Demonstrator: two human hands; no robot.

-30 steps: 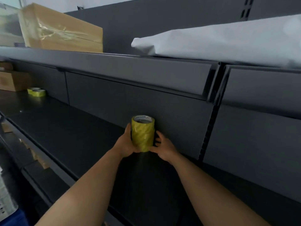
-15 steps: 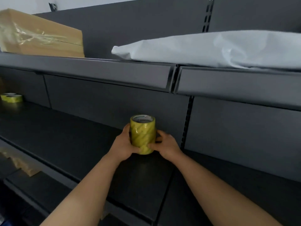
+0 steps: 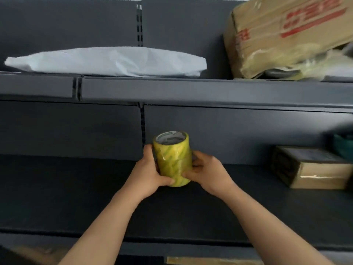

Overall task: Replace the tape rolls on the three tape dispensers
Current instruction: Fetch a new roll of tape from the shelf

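Observation:
A stack of yellow tape rolls (image 3: pixel 172 159), wrapped in clear film, stands upright between both my hands above the dark shelf (image 3: pixel 76 188). My left hand (image 3: pixel 149 173) grips its left side, thumb across the lower front. My right hand (image 3: pixel 207 172) grips its right side with curled fingers. No tape dispenser is in view.
A white wrapped bundle (image 3: pixel 107 62) lies on the upper shelf, and a taped cardboard box (image 3: pixel 286 35) with red print sits at the upper right. A small brown box (image 3: pixel 313 167) rests on the lower shelf to the right, with a dark green object (image 3: pixel 343 148) behind it.
The view has swung to the right along the shelves. The cardboard box on the left and the loose yellow rolls have left the view. Both hands still hold the tape stack.

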